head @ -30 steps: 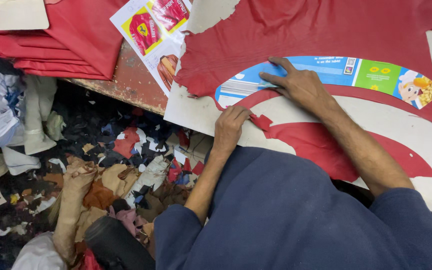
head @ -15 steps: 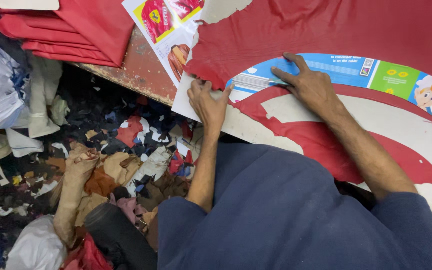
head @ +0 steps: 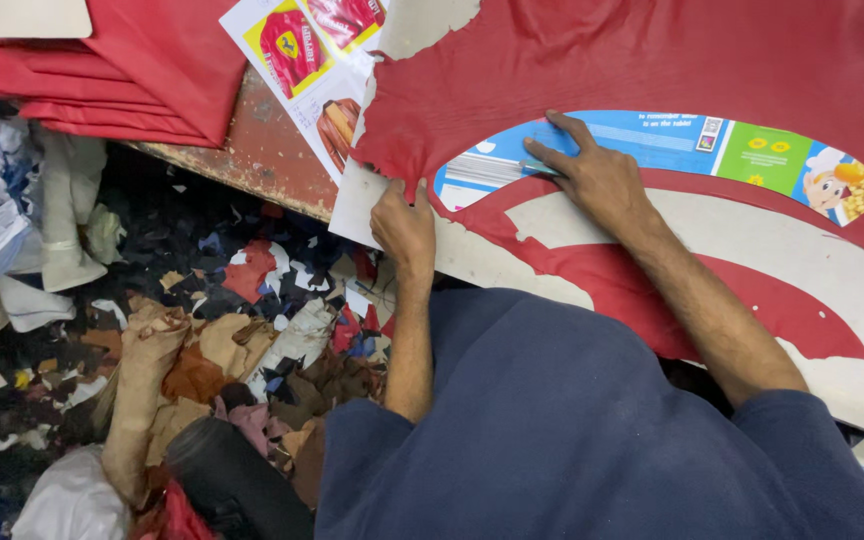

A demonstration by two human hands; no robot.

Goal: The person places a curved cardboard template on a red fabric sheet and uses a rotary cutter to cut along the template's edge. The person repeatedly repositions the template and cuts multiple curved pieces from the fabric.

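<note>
Pressing flat, your right hand [head: 597,175] lies spread over the curved printed card template [head: 652,145], fingers fanned and pushing it down onto the red leather hide [head: 652,60]; a slim grey tool seems to sit under the fingertips, though whether it is a pen or a blade is too small to tell. Your left hand [head: 404,222] has its fingers curled over the hide's near edge, pinching it against the pale board [head: 512,270] at the front of the desk [head: 262,165].

By the look of it you are at the marking or cutting step — template placed, hide pulled taut. What comes next calls for steady pressure so the card does not creep, and an even pull on the edge to keep wrinkles out.

Further off, folded red leather [head: 122,70] is stacked at the desk's far left, printed jacket pictures [head: 307,60] lie beside the hide, and offcuts [head: 242,320] litter the floor below.
</note>
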